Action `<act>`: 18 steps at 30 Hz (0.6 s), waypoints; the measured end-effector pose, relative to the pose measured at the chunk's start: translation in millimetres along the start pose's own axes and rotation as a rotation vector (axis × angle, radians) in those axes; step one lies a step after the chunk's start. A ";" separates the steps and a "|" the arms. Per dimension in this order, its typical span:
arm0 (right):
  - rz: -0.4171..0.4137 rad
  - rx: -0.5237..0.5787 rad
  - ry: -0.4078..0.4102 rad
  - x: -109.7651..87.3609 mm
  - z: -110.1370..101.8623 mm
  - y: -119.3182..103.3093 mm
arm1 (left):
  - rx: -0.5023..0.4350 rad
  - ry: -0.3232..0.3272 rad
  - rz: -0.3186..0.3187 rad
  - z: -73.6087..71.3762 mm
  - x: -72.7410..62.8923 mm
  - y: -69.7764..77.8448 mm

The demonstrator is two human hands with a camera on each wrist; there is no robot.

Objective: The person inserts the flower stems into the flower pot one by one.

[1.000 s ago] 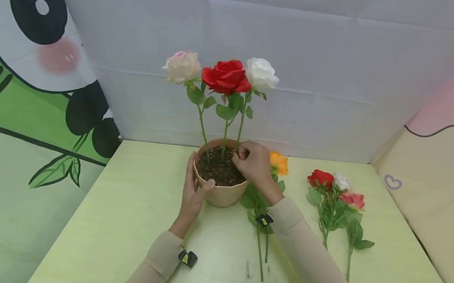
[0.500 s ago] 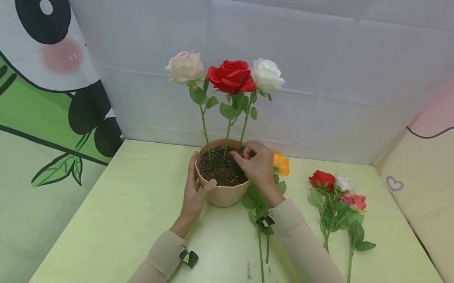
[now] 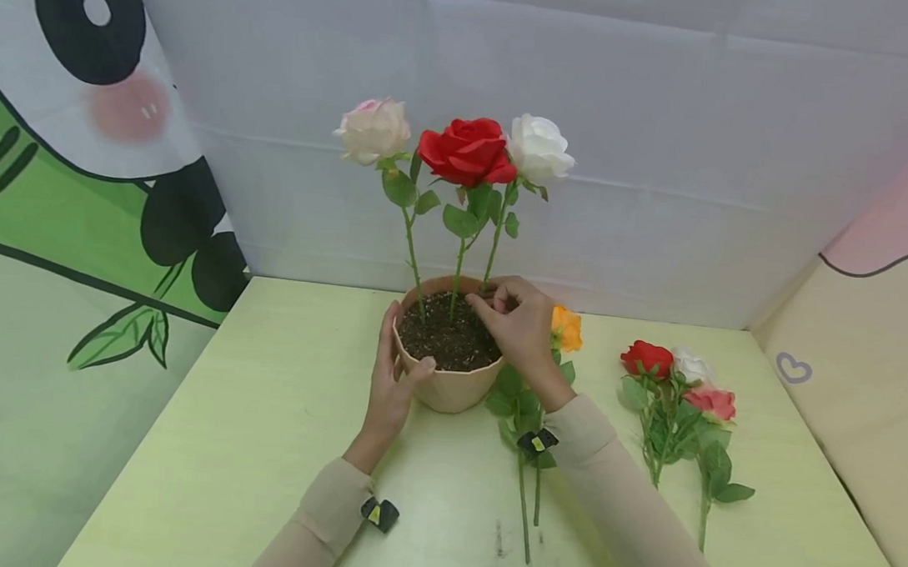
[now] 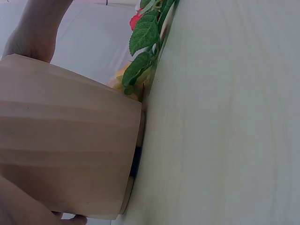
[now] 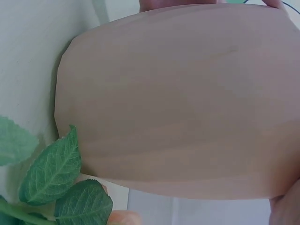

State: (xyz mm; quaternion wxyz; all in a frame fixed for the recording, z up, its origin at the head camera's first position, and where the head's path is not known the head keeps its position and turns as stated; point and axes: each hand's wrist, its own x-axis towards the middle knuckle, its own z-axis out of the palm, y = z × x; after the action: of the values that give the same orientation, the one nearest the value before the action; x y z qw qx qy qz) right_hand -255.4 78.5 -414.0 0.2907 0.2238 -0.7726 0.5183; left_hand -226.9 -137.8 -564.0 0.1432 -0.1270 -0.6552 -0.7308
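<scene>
A beige flowerpot point(image 3: 450, 392) of dark soil point(image 3: 444, 342) stands on the table, with a pale pink rose point(image 3: 372, 132), a red rose point(image 3: 468, 153) and a white rose point(image 3: 541, 149) upright in it. My left hand point(image 3: 390, 386) holds the pot's left side, thumb over the front rim and fingers around the wall. Inside the right rim, my right hand point(image 3: 520, 323) has its thumb and bent fingers down at the soil, right at the foot of the white rose's stem. I cannot tell whether they pinch it. In the right wrist view the pot wall point(image 5: 173, 103) fills most of the picture.
An orange rose point(image 3: 567, 329) with leafy stems lies beside the pot, under the right forearm. Farther right lie a red rose point(image 3: 647, 358), a white rose point(image 3: 691, 366) and a coral rose point(image 3: 711, 403). A pale cloth wall point(image 3: 654, 157) rises behind the table point(image 3: 284, 428).
My right thumb has straightened and shifted up along the soil, away from the curled index finger. The left hand keeps its hold on the pot. The whole head view has shifted slightly.
</scene>
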 end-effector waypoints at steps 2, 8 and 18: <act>0.001 0.006 -0.006 0.3 -0.1 -1.0 | 0.020 0.011 0.013 3.9 -2.9 14.1; -0.046 -0.025 0.002 1.1 -2.9 -9.2 | 0.001 0.019 0.047 15.7 -9.9 51.8; -0.034 0.010 -0.007 -1.3 -25.0 -23.9 | -0.011 0.015 -0.012 -0.8 1.0 -7.1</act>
State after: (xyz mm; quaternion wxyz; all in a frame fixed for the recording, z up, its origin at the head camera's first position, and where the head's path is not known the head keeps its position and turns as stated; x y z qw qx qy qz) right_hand -233.6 93.1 -391.5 0.2958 0.2399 -0.7671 0.5163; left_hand -230.6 -138.0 -570.2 0.1428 -0.1185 -0.6507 -0.7363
